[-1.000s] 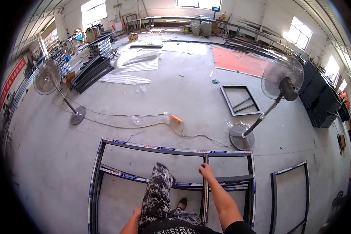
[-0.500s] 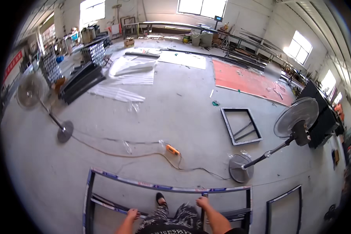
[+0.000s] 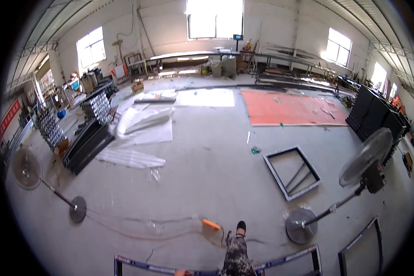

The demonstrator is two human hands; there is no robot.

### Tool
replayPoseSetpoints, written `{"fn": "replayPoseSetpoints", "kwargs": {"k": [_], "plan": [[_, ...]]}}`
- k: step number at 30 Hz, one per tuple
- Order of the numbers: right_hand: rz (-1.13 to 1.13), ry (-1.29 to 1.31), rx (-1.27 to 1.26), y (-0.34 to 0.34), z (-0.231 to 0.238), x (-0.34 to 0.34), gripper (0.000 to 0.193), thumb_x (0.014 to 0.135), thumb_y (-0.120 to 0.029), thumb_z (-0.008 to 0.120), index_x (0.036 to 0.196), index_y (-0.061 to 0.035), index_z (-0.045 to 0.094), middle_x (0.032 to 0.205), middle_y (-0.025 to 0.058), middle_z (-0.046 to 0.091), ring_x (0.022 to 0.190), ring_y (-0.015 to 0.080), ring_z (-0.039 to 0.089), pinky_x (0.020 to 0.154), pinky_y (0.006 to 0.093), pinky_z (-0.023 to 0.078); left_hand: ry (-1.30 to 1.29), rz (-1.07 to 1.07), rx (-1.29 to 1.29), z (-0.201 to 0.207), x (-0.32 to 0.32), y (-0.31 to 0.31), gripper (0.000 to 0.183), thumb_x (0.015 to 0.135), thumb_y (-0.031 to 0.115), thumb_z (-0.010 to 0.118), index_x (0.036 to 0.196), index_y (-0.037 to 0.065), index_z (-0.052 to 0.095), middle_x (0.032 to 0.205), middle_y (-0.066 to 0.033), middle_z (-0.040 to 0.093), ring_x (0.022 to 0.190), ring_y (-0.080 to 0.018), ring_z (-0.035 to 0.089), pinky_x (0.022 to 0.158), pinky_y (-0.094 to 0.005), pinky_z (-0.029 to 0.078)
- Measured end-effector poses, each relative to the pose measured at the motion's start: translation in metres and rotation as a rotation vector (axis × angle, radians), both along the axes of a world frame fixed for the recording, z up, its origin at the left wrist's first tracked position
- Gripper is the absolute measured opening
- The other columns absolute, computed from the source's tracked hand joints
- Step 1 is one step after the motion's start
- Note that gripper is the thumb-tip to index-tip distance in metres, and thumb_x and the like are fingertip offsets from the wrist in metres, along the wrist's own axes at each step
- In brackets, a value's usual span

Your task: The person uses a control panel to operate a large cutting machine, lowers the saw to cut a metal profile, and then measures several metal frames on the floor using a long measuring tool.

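At the lower edge lies a large dark rectangular metal frame [image 3: 152, 267] with printed film along its rim. Only a small part of my left hand [image 3: 183, 273] shows, against the rim of this frame; its fingers are too cut off to tell whether they grip it. My right hand is out of the picture. One leg in patterned trousers [image 3: 238, 255] reaches forward over the frame. The black shoe [image 3: 241, 225] is on the floor beyond it, beside an orange power strip [image 3: 211, 224].
A smaller square frame [image 3: 272, 166] lies ahead right, near a standing fan [image 3: 301, 225]. Another fan [image 3: 77, 209] stands left. Cables [image 3: 142, 238] cross the floor between them. Another frame [image 3: 342, 260] is at lower right. White sheeting [image 3: 161, 129] and a red sheet [image 3: 290, 108] lie farther off.
The view has tilted up, and the large frame has slid toward the lower edge. One foot has stepped forward across its rim. My right hand has left the picture.
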State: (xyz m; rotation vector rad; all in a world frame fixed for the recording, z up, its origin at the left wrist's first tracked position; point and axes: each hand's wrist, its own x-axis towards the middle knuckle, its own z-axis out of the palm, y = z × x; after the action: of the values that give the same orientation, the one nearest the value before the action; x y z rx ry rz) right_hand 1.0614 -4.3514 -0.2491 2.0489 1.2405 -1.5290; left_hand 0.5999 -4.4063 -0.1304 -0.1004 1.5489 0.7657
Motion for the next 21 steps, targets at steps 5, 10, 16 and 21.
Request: {"fn": "replayPoseSetpoints", "kwargs": {"k": [5,10,16,21], "plan": [[0.082,0.063,0.060,0.148,0.006,-0.026,0.033,0.069,-0.035,0.061,0.082,-0.0055,0.068,0.082,0.0159,0.066,0.079,0.0303,0.064,0.073,0.0401,0.050,0.017,-0.075,0.004,-0.143,-0.049,0.097,0.050,0.091,0.042,0.037,0.121,0.003,0.044,0.109,-0.0147,0.058,0.094,-0.0294,0.058,0.076,-0.0452,0.046],[0.427,-0.012,0.343,0.412,-0.061,-0.066,0.029,0.069,-0.033,0.060,0.080,-0.0080,0.069,0.079,0.0151,0.066,0.078,0.0298,0.064,0.071,0.0398,0.050,0.048,-0.003,0.196,0.037,-0.043,0.364,0.029,0.092,0.027,0.044,0.102,0.001,0.051,0.092,-0.0159,0.062,0.083,-0.0276,0.062,0.063,-0.0370,0.050],[0.217,0.094,0.697,0.746,0.087,-0.173,0.022,0.074,-0.020,0.054,0.080,-0.0049,0.067,0.068,0.0079,0.066,0.064,0.0205,0.064,0.061,0.0339,0.050,-0.026,0.290,0.481,0.066,-0.100,0.466,0.031,0.090,0.025,0.048,0.108,0.001,0.048,0.097,-0.0174,0.061,0.090,-0.0313,0.061,0.074,-0.0440,0.051],[0.037,0.415,0.665,0.885,0.144,-0.240,0.024,0.082,-0.016,0.055,0.092,0.0044,0.061,0.074,0.0105,0.065,0.064,0.0173,0.064,0.058,0.0290,0.051,0.199,0.478,-0.046,0.109,-0.075,0.441,0.041,0.085,0.037,0.049,0.111,0.005,0.051,0.082,-0.0120,0.058,0.062,-0.0272,0.056,0.051,-0.0424,0.048]]}}
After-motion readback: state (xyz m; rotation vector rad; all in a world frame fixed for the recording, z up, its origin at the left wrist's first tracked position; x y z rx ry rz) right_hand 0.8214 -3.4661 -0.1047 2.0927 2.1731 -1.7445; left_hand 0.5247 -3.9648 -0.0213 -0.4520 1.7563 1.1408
